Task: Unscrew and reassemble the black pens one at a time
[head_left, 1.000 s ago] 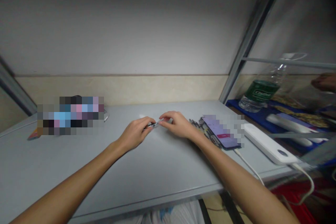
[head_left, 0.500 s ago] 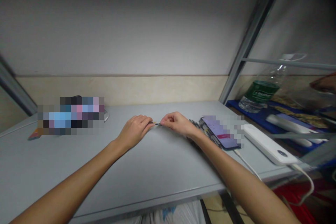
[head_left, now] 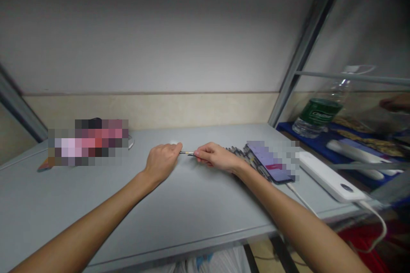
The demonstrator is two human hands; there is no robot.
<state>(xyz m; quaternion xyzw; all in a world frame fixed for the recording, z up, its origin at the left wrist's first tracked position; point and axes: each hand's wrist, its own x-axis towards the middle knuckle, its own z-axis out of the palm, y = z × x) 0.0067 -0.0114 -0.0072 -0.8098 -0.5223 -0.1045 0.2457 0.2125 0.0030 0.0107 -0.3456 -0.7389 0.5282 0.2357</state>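
Note:
My left hand (head_left: 162,161) is closed around one end of a slim, dark, pen-like stick (head_left: 186,153), with its thumb toward the middle. From the other side, my right hand (head_left: 217,157) pinches the opposite end between thumb and fingers. Between the hands a short stretch of the stick shows, mostly black with a pale yellowish part. It lies roughly level above the grey table (head_left: 179,209). Its two ends are hidden in my fingers. Just right of my right hand lies a pile of similar dark, thin pieces (head_left: 254,164).
A phone (head_left: 267,162) with a lit screen rests by the pile, and a white power bank (head_left: 329,177) with a cable is farther right. A water bottle (head_left: 322,111) stands on a blue surface beyond the metal frame. Blurred-out items sit at the back left. Another person's hand shows at far right.
My hands have drawn slightly apart, so more of the stick shows between them. My left hand has turned and moved a little left; my right hand has dropped slightly.

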